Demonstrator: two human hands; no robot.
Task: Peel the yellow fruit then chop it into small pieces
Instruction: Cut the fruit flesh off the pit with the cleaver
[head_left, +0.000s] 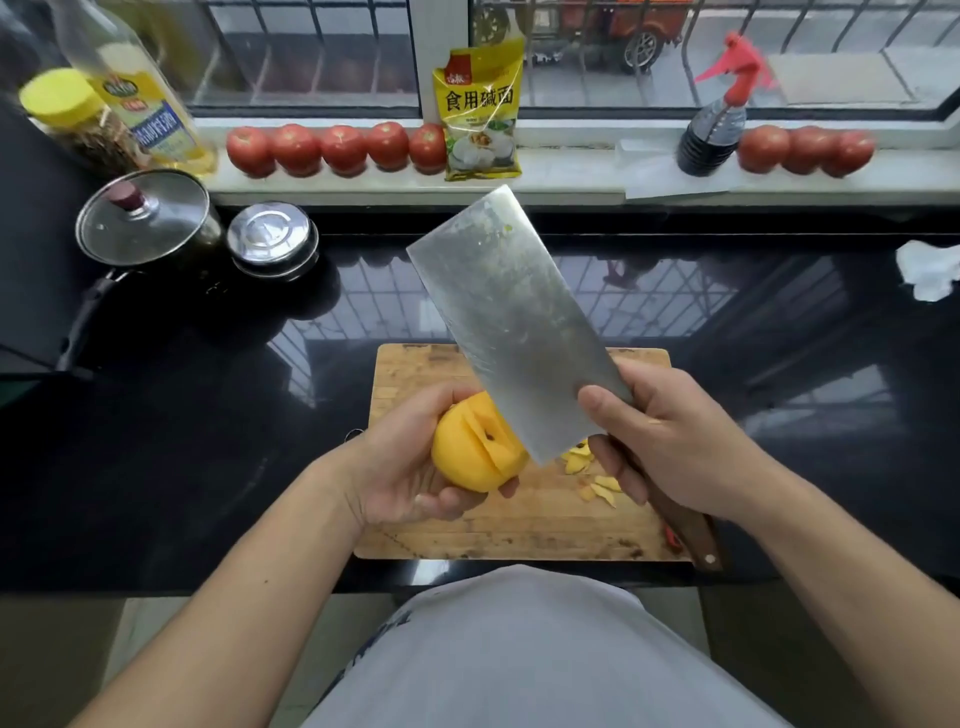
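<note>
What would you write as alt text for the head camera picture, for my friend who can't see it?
A person's left hand holds a peeled yellow fruit over a wooden cutting board while the right hand grips a big cleaver against it. Yellow peel scraps lie on the board, and red tomatoes line the windowsill behind.

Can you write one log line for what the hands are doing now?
left hand: holds yellow fruit | right hand: grips cleaver, blade on fruit | peels: on cutting board
</note>
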